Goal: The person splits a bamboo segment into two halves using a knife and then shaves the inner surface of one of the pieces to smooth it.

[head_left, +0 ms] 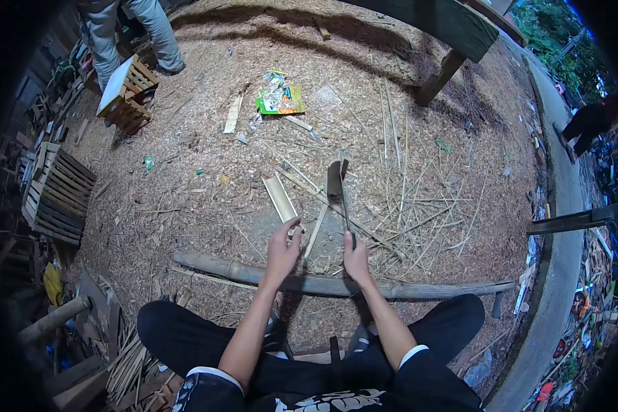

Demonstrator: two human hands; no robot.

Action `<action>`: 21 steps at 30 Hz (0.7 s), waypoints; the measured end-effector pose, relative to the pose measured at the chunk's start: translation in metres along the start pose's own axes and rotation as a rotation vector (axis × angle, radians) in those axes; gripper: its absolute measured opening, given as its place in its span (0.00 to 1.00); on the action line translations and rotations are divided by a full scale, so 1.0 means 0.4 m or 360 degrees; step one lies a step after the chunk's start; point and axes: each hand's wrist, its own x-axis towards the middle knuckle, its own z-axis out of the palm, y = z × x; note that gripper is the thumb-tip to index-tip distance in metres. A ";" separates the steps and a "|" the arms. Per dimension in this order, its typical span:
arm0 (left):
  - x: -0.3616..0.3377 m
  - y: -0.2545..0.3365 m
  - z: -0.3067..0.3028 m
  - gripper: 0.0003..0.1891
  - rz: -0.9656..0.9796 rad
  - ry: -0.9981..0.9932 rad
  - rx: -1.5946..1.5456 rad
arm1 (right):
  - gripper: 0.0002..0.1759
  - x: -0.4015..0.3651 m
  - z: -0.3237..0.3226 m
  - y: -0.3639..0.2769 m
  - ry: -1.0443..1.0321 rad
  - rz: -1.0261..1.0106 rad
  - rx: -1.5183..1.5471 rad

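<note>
My right hand [356, 255] is closed round the dark handle of a long-bladed knife [346, 206], whose blade points away from me. Beside the blade's far end is a short dark brown piece of split bamboo [334, 181]. My left hand [283, 250] has its fingers curled at the near end of a pale split bamboo piece [279, 198]; whether the fingertips grip it is hard to tell. Under both forearms a long bamboo pole [316, 285] lies across the ground in front of my knees.
Thin bamboo strips [419, 220] lie scattered at the right. Ahead is a green and yellow packet [280, 101]. Slatted crates [58, 192] stand at the left, near a person's legs [154, 34]. A wooden bench [446, 31] stands at the top right; another person [587, 127] is at the far right.
</note>
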 end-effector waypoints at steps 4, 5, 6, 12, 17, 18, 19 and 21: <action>0.006 0.008 0.001 0.17 0.0068 -0.0003 0.0067 | 0.32 0.038 0.032 0.052 -0.0077 0.0184 -0.0086; 0.002 0.012 0.003 0.17 0.0056 -0.0003 0.0065 | 0.32 0.045 0.023 0.034 -0.0156 0.0424 -0.0041; 0.000 0.024 0.000 0.17 0.0077 -0.0006 0.0078 | 0.32 0.040 0.002 -0.006 -0.0142 0.0404 -0.0008; -0.009 0.020 -0.012 0.17 0.0015 0.0013 0.0086 | 0.32 0.029 -0.024 0.004 -0.0100 0.0169 -0.0090; 0.003 0.011 -0.004 0.17 0.0066 -0.0032 0.0147 | 0.34 0.049 0.017 0.041 -0.0167 0.0383 -0.0093; 0.003 0.011 -0.005 0.17 0.0040 -0.0029 0.0116 | 0.32 0.039 -0.017 -0.041 -0.0150 0.0255 -0.0109; 0.004 0.007 -0.006 0.17 0.0012 -0.0020 0.0085 | 0.32 0.036 -0.023 -0.051 -0.0157 0.0260 -0.0113; 0.007 -0.003 -0.008 0.18 -0.0007 -0.0002 0.0074 | 0.31 0.022 -0.027 -0.056 -0.0110 0.0086 -0.0004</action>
